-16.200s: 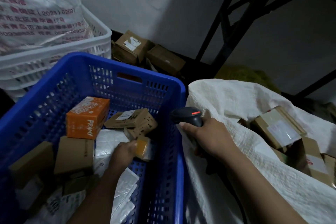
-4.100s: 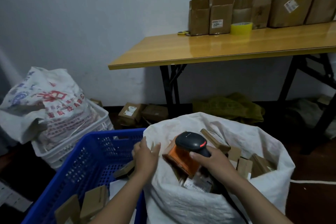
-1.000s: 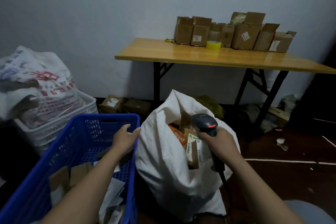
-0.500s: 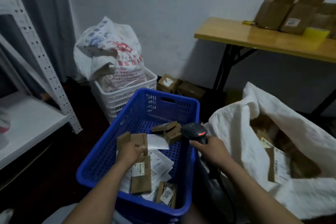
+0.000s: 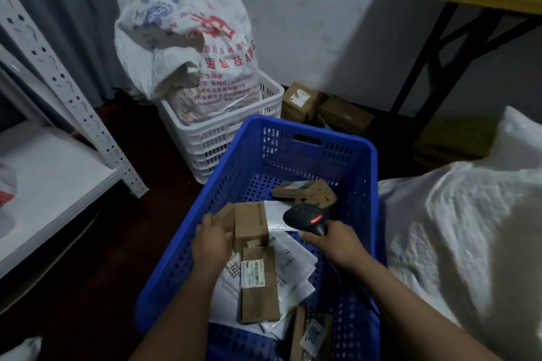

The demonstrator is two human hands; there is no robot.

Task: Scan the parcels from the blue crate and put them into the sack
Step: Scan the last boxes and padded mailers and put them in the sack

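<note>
White sack (image 5: 457,231) slumped right of blue crate (image 5: 363,155), mouth cut off. Parcels (image 5: 258,281) heaped across crate floor, far end bare. Left hand (image 5: 211,243) reaching down, fingers curled on cardboard box (image 5: 249,226). Right hand (image 5: 337,245) over right rim, wrapped around black scanner (image 5: 306,218), cable hard to trace.

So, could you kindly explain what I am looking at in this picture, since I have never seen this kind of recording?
There is no machine: a camera worn on a person's head looks down at their two bare hands. The left hand reaches into the blue crate and touches a brown cardboard parcel lying among white mailers. The right hand holds a black barcode scanner with a red light. The white sack lies to the right. Behind stands a white crate holding a printed bag.
</note>
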